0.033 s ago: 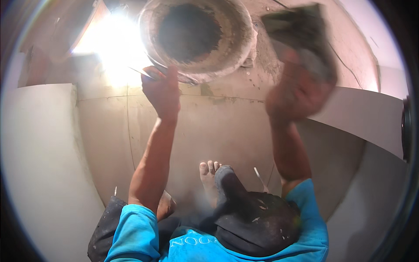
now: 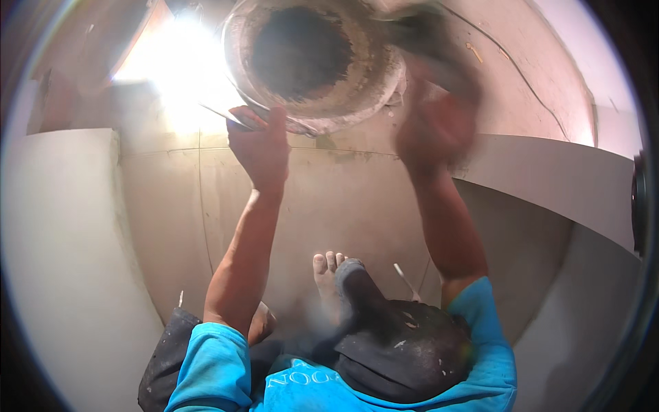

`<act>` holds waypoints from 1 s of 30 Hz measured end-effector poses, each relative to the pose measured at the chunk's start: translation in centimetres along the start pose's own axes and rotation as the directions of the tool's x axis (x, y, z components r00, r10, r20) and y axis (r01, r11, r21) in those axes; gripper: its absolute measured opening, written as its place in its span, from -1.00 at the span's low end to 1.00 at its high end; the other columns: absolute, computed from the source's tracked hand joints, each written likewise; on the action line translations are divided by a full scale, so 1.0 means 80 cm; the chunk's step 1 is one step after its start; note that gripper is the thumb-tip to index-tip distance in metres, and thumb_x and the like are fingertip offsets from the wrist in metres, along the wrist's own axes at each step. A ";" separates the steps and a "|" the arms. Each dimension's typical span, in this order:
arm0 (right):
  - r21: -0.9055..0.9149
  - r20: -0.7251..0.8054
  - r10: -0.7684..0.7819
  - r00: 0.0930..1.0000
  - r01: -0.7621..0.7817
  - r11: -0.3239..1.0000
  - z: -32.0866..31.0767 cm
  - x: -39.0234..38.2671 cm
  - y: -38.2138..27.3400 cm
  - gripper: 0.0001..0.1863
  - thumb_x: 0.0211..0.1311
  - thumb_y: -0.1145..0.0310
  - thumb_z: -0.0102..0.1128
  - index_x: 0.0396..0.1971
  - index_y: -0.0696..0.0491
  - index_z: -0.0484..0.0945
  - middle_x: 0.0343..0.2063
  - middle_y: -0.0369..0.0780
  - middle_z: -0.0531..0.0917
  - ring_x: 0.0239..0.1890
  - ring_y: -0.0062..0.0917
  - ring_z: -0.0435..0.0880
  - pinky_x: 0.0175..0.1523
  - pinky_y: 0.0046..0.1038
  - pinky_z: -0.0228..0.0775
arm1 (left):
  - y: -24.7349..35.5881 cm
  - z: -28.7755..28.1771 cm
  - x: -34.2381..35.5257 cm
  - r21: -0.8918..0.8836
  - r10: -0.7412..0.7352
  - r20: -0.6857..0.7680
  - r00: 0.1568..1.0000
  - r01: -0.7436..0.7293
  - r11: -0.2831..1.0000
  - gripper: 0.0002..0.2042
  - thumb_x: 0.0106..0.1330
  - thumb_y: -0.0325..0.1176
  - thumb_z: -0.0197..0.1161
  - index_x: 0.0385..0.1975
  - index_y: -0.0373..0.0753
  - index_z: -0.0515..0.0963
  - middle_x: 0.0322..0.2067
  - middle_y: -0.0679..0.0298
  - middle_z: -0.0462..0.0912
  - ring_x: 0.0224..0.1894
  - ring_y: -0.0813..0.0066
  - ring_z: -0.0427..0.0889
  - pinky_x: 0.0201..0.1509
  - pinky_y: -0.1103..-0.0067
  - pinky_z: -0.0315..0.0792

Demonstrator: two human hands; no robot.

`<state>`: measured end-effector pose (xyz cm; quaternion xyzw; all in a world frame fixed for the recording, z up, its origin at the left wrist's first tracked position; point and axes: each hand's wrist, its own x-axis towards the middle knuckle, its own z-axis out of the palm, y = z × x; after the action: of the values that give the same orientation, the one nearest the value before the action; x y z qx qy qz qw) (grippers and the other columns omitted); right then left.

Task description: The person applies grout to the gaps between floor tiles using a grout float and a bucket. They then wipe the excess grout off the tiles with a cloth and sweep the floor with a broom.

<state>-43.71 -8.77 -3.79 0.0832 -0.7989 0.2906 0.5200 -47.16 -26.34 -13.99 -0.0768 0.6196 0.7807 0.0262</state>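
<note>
Left hand (image 2: 259, 151) grips thin tool (image 2: 223, 115) at bucket (image 2: 367, 82), seven o'clock, likely steadying it; right hand (image 2: 439, 127) grasps blurred dark board (image 2: 429, 34).

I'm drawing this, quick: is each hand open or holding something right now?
Left hand: closed, holding a thin tool.
Right hand: holding a dark thing, too blurred to name.

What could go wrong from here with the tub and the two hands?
1. The right hand is blurred, its dark flat tool close to the tub; it might clip the rim.
2. The left hand holds a thin flat tool at the near rim; a slip could pinch or cut bare fingers.
3. A bare foot shows below; a dropped tool might hit it.
</note>
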 end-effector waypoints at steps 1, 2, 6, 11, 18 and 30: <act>-0.170 0.179 0.109 0.978 -0.078 0.982 0.031 -0.006 0.012 -0.71 0.15 0.55 0.18 -0.09 0.18 0.56 -0.36 -0.05 0.66 -0.21 -0.32 0.67 -0.09 -0.39 0.51 | 0.004 0.003 -0.019 0.095 -0.044 -0.030 0.999 0.047 0.994 -0.68 0.14 -0.46 0.39 -0.37 -0.23 0.27 -0.55 0.34 0.39 -0.65 0.62 0.40 -0.62 0.63 0.35; -0.329 0.286 0.349 0.892 -0.251 0.910 0.060 -0.012 0.026 -0.70 0.07 0.53 0.18 -0.13 0.07 0.62 -0.51 -0.06 0.65 -0.27 -0.29 0.67 -0.19 -0.38 0.55 | 0.006 0.009 -0.024 0.141 -0.010 -0.019 1.000 0.012 0.990 -0.68 0.15 -0.46 0.39 -0.36 -0.23 0.28 -0.54 0.34 0.39 -0.64 0.62 0.41 -0.57 0.62 0.39; -0.463 0.328 0.504 0.799 -0.329 0.823 0.095 -0.048 0.084 -0.74 0.12 0.35 0.16 -0.17 0.00 0.64 -0.48 -0.15 0.65 -0.33 -0.26 0.63 -0.18 -0.24 0.51 | 0.008 0.013 -0.038 0.224 -0.040 0.042 0.998 0.030 0.974 -0.67 0.19 -0.46 0.39 -0.28 -0.25 0.28 -0.46 0.32 0.42 -0.51 0.62 0.45 -0.41 0.61 0.43; -0.558 0.390 0.591 0.706 -0.330 0.762 0.119 -0.081 0.113 -0.75 0.13 0.27 0.14 -0.21 -0.03 0.66 -0.40 -0.17 0.66 -0.29 -0.24 0.64 -0.09 -0.21 0.49 | 0.001 0.003 -0.040 0.179 -0.006 0.107 0.994 -0.014 0.984 -0.67 0.21 -0.48 0.38 -0.24 -0.26 0.28 -0.39 0.31 0.41 -0.47 0.64 0.44 -0.41 0.66 0.40; -0.467 0.653 0.364 0.664 -0.026 0.884 0.120 -0.089 0.089 -0.77 0.04 0.31 0.17 -0.27 -0.04 0.65 -0.38 -0.10 0.66 -0.19 -0.33 0.63 -0.13 -0.26 0.47 | 0.005 -0.007 -0.011 0.223 -0.057 0.193 0.979 0.013 0.975 -0.68 0.23 -0.49 0.35 -0.22 -0.27 0.28 -0.37 0.31 0.38 -0.48 0.60 0.55 -0.44 0.66 0.46; -0.300 0.742 0.185 0.644 0.073 0.951 0.117 -0.076 0.106 -0.69 0.07 0.16 0.19 -0.19 -0.04 0.62 -0.29 -0.17 0.66 -0.13 -0.21 0.59 0.00 -0.08 0.42 | 0.005 -0.004 0.015 0.278 -0.036 0.269 0.962 -0.042 0.960 -0.69 0.24 -0.42 0.37 -0.26 -0.25 0.29 -0.53 0.32 0.47 -0.51 0.61 0.59 -0.45 0.68 0.45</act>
<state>-52.00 -8.06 -15.07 0.0918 -0.9798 0.1186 0.1321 -48.35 -26.80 -13.81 0.0365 0.7150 0.6878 0.1202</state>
